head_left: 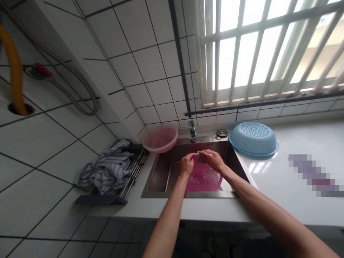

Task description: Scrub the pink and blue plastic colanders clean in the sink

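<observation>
Above one sink (158, 194): left hand (187, 164), right hand (213, 159), both pinching one green piece (201, 158); one pink colander (204, 181) beneath, one upturned blue basket (254, 139) at right

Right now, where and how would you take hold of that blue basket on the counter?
Take the blue basket by the rim at its right end, coming in low from the right, I'd judge: it lies upside down, domed base up and flared rim down on the counter, with its left end close to the sink.

A kitchen: steel sink (157, 179), faucet (191, 129), counter (292, 139), blue basket (254, 139).
</observation>
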Available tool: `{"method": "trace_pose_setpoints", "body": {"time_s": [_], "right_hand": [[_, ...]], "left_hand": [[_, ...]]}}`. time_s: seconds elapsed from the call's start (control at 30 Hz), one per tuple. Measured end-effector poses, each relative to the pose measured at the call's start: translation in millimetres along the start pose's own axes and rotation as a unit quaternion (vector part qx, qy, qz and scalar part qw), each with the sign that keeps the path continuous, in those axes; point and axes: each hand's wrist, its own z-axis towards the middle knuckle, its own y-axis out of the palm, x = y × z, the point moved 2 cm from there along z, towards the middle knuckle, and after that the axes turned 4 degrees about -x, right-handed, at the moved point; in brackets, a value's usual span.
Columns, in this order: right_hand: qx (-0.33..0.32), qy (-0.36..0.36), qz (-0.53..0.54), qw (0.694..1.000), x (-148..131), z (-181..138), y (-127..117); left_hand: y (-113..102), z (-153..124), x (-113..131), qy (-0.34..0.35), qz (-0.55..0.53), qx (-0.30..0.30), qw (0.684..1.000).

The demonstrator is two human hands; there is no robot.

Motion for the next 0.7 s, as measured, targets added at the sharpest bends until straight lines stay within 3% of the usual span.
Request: {"method": "trace_pose_setpoints", "body": {"time_s": [0.13,0.23,0.33,0.4,0.57,0.63,0.7], "right_hand": [[0.053,0.115,0.018,0.992,33,-8,-14],[0.065,0.157,0.017,0.985,51,-16,-22],[0.088,0.145,0.02,0.985,46,-17,-22],[0.092,0.113,0.03,0.989,33,-13,-18],[0.021,0.019,0.04,0.999,3,-2,-1],[0.019,0.024,0.045,0.999,7,-2,-2],[0.046,0.063,0.048,0.996,19,-4,-8]], "left_hand": [[-21,0,-16,-0.093,-0.007,0.132,0.987],[-25,1,-19,-0.096,-0.007,0.171,0.981],[-17,1,-12,-0.073,-0.008,0.157,0.985],[-8,0,-5,-0.044,-0.009,0.117,0.992],[6,0,6,0.017,0.004,-0.007,1.0],[0,0,4,-0.004,-0.002,0.003,1.0],[-10,1,-2,-0.051,-0.006,0.052,0.997]]}}
